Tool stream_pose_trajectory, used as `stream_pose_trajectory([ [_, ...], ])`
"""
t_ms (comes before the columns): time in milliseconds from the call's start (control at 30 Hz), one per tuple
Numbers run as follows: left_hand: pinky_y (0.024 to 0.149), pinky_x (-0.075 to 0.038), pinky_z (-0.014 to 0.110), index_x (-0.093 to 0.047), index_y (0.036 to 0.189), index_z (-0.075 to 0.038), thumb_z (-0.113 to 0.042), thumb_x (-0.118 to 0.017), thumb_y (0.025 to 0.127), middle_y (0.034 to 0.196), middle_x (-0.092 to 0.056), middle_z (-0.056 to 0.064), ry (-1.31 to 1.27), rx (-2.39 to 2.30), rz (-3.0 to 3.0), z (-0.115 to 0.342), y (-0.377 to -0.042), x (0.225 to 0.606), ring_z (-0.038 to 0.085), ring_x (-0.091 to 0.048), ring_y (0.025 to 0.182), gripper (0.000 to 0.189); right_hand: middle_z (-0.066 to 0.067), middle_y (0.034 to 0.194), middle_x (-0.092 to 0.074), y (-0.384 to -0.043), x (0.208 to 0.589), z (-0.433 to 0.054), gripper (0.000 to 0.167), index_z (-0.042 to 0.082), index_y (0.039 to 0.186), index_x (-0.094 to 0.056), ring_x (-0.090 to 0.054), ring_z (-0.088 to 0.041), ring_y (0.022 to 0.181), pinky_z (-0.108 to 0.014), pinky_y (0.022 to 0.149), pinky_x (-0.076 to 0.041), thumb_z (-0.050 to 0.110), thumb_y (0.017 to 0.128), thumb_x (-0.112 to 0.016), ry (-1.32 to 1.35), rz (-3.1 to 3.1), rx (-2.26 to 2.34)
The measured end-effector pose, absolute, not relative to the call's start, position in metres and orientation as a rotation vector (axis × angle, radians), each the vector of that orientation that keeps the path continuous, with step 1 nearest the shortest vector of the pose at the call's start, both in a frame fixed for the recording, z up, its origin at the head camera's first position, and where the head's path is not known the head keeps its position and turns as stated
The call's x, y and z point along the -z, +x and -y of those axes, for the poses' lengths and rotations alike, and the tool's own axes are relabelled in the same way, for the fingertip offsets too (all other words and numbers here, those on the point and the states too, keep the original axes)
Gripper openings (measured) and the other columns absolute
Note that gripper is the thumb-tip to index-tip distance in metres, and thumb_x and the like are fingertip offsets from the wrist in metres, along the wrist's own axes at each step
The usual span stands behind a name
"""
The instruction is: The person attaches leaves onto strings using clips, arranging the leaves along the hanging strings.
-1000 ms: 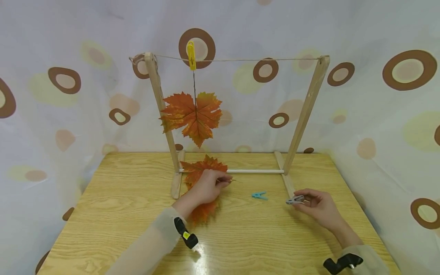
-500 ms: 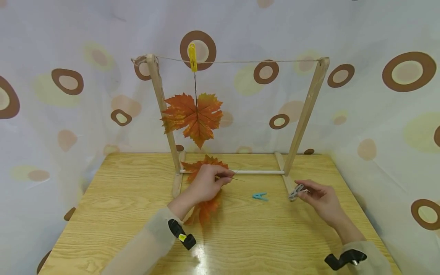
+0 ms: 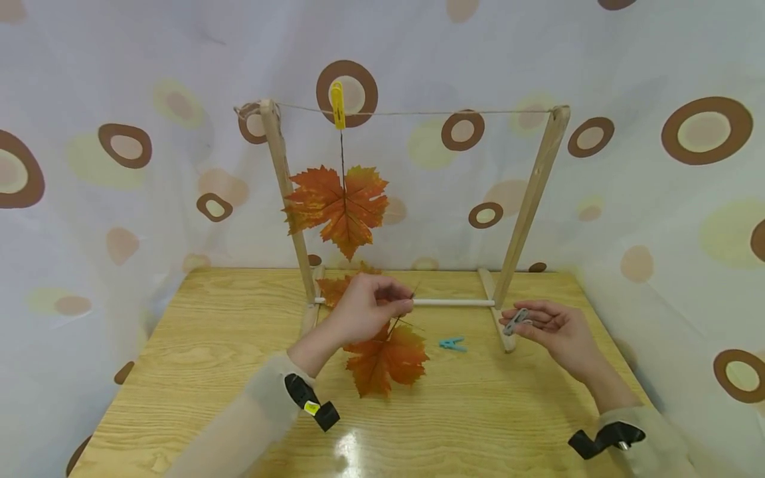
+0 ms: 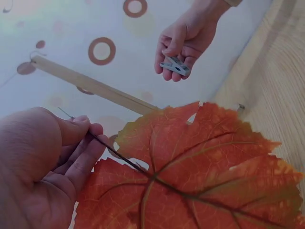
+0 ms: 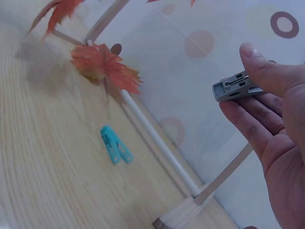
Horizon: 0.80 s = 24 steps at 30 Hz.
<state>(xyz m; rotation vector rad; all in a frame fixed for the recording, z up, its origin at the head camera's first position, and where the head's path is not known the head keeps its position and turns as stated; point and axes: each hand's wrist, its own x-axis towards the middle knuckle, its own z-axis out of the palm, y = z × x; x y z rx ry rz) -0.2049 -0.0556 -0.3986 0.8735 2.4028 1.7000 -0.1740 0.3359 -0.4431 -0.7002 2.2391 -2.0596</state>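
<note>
My left hand [image 3: 370,309] pinches the dark stem [image 4: 119,155] of an orange-red maple leaf [image 3: 388,362], which hangs below the fingers with its blade spread out. Behind that hand another orange leaf [image 3: 335,290] lies at the foot of the frame, partly covered by the hand. Over on the right, my right hand [image 3: 558,335] holds a grey clothespin [image 5: 231,87] between thumb and fingers, above the frame's right foot. A blue clothespin [image 3: 452,344] lies on the table between the two hands.
A wooden frame [image 3: 534,199] with a white crossbar [image 3: 454,303] stands at the back of the table [image 3: 227,332]. Along its top runs a string [image 3: 442,113]. A yellow clothespin [image 3: 338,105] on the string holds a maple leaf [image 3: 337,206] by its stem, at the left.
My left hand has risen slightly, bringing the leaf out to the right from under the forearm. The right hand has lifted a little, and the grey clothespin has turned in its fingers.
</note>
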Motion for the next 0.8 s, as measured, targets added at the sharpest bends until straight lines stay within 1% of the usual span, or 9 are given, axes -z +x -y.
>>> stream_pose_trajectory([
  [100,0.078,-0.062,0.032,-0.079,0.111,-0.007,-0.012,-0.076,0.101,0.097,-0.075,-0.001,0.851,-1.724,-2.371,0.055,-0.204,0.39,0.014,-0.074,0.088,0.012,-0.014,0.121,-0.076,-0.177,0.434,-0.336,0.035,-0.014,0.134,-0.063,-0.075,-0.024,0.108,-0.036,0.091,-0.06,-0.015,0.099,-0.064,-0.726,-2.223,2.081],
  [300,0.078,-0.062,0.033,-0.078,0.111,-0.008,-0.013,-0.073,0.103,0.096,-0.075,0.001,0.841,-1.734,-2.368,0.052,-0.205,0.373,0.017,-0.074,0.09,0.011,-0.013,0.119,-0.077,-0.184,0.41,-0.334,0.033,-0.013,0.134,-0.063,-0.076,-0.022,0.107,-0.031,0.093,-0.059,-0.014,0.102,-0.061,-0.765,-2.232,2.127],
  [467,0.078,-0.062,0.033,-0.078,0.108,-0.008,-0.014,-0.071,0.104,0.095,-0.076,0.004,0.861,-1.764,-2.362,0.047,-0.208,0.361,0.021,-0.074,0.09,0.01,-0.014,0.117,-0.077,-0.188,0.385,-0.33,0.028,-0.018,0.131,-0.062,-0.077,-0.025,0.103,-0.033,0.095,-0.057,-0.013,0.103,-0.059,-0.799,-2.223,2.175],
  [633,0.079,-0.062,0.033,-0.079,0.107,-0.01,-0.016,-0.073,0.103,0.094,-0.077,0.002,0.859,-1.793,-2.383,0.041,-0.213,0.349,0.019,-0.074,0.089,0.01,-0.019,0.112,-0.077,-0.192,0.361,-0.322,0.027,-0.024,0.127,-0.06,-0.077,-0.029,0.101,-0.033,0.096,-0.058,-0.017,0.1,-0.06,-0.828,-2.183,2.222],
  [800,0.08,-0.062,0.034,-0.079,0.107,-0.007,-0.015,-0.073,0.103,0.094,-0.078,0.005,0.84,-1.855,-2.357,0.036,-0.218,0.337,0.025,-0.074,0.091,0.011,-0.019,0.107,-0.078,-0.197,0.339,-0.315,0.026,-0.025,0.122,-0.063,-0.078,-0.028,0.098,-0.031,0.093,-0.059,-0.018,0.098,-0.063,-0.819,-2.209,2.232],
])
